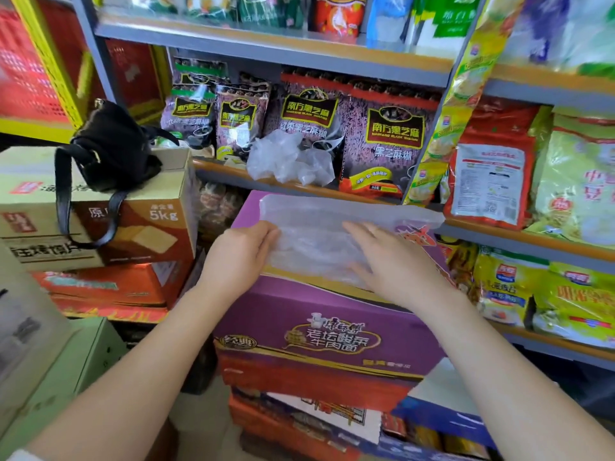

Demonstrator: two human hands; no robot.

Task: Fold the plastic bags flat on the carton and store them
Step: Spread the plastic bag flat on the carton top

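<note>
Clear plastic bag (332, 227) spread flat on top of the purple carton (319, 331), far edge near the carton's back rim, right corner reaching past the printed red pattern. Left edge pinched by the left hand (244, 251), fingers (271, 232) curled round the film, tips lost under it. Right hand (392, 261) laid palm down on the bag's near right part, fingers (357, 229) straight and close together, pressing; film beneath it hidden. Layers of the bag hard to count through the sheen. Just behind, on the orange-edged shelf (233, 174), a heap of crumpled clear bags (286, 159), number impossible to tell, leaning against dark packets of black sesame paste (382, 144). Below the carton, a red box (309, 380) and further boxes, partly cut off by the forearms and the bottom edge. To the left, a black handbag (109, 144) on a brown cardboard box (100, 214), strap hanging down its front; lower printing there blurred. To the right, green and yellow food packets (565, 294) on shelves, cropped at the frame edge. A hanging strip of yellow sachets (462, 94) crossing in front of the shelf upright, covering part of the sesame packets.
</note>
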